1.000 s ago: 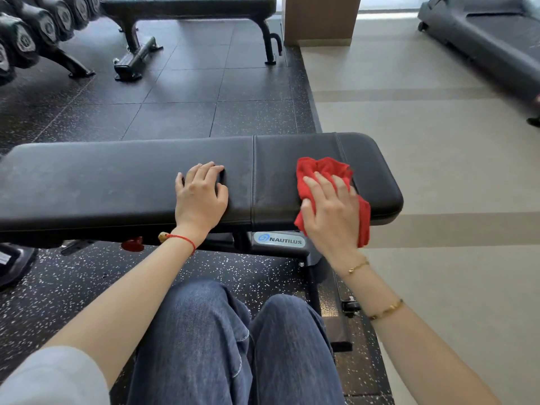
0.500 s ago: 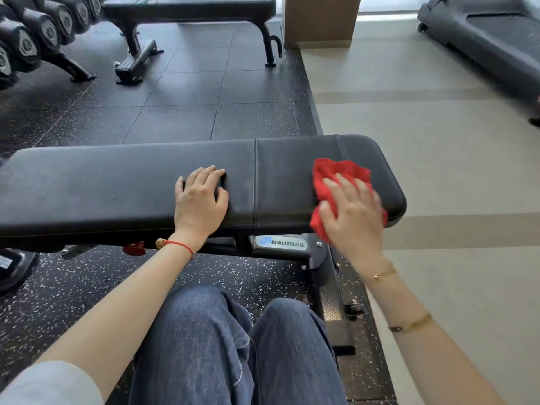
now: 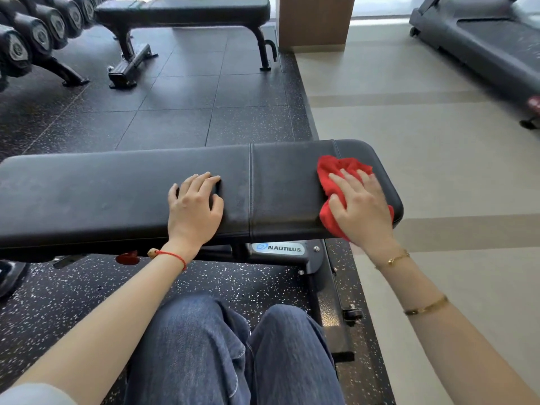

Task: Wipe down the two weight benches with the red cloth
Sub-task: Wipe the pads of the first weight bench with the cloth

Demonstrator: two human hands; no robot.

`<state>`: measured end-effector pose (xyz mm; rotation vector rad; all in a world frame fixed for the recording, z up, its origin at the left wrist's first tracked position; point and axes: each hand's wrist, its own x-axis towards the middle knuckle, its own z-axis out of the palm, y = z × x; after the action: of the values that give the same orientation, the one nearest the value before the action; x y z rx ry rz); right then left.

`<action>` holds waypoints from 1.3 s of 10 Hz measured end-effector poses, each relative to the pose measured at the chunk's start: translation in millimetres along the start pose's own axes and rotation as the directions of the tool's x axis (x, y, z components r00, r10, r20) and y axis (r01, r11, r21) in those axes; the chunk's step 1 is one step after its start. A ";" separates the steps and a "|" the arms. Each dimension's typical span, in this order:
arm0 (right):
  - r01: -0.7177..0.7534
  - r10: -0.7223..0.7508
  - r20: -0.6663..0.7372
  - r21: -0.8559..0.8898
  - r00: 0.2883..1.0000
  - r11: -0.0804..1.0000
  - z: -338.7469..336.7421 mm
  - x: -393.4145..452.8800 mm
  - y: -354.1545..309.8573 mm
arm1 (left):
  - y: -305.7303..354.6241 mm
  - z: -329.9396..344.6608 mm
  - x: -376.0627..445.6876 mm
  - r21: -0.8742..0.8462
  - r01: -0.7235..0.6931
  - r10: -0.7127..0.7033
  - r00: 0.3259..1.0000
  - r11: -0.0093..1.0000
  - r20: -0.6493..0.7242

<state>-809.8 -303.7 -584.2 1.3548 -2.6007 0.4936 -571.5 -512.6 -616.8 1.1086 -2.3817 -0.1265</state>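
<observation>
Red cloth bunched under right hand, fingers spread flat, pressing it onto near bench at right end, not gripping. Left hand flat on pad, bracing. Risk: cloth close to rounded end edge, could slide off onto floor. Open pad leftward. Far bench untouched, well apart.

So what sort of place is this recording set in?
Very likely a gym: two black padded weight benches, near and far, a rack of black dumbbells, and a dark treadmill.
</observation>
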 end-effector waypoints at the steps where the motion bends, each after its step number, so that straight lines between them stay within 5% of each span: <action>1: -0.111 0.111 -0.007 -0.065 0.994 0.992 1.0 30.3 8.0 | 2.9 0.7 0.6 0.008 0.018 -0.018 1.000 1.000 -0.002; 4: 0.094 -0.105 0.145 0.079 0.984 0.992 0.3 21.8 6.4 | 1.4 1.9 0.7 0.014 0.010 -0.010 1.000 1.000 0.007; 7: -0.061 0.045 0.248 0.058 0.968 0.996 14.6 79.4 5.2 | 3.5 3.2 1.8 0.033 0.020 -0.020 1.000 0.999 -0.004; 10: 0.251 -0.310 0.245 0.244 0.919 0.937 18.1 36.9 -71.0 | -3.0 1.1 1.6 0.018 -0.001 0.002 1.000 1.000 -0.003; 13: 0.139 -0.145 0.269 0.039 0.952 0.989 20.0 51.8 -33.2 | 3.0 1.9 1.5 0.037 0.023 -0.024 1.000 0.999 0.014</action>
<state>-812.2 -368.3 -580.4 1.7116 -2.6834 0.3321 -575.3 -512.0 -617.1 1.1564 -2.3934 -0.0999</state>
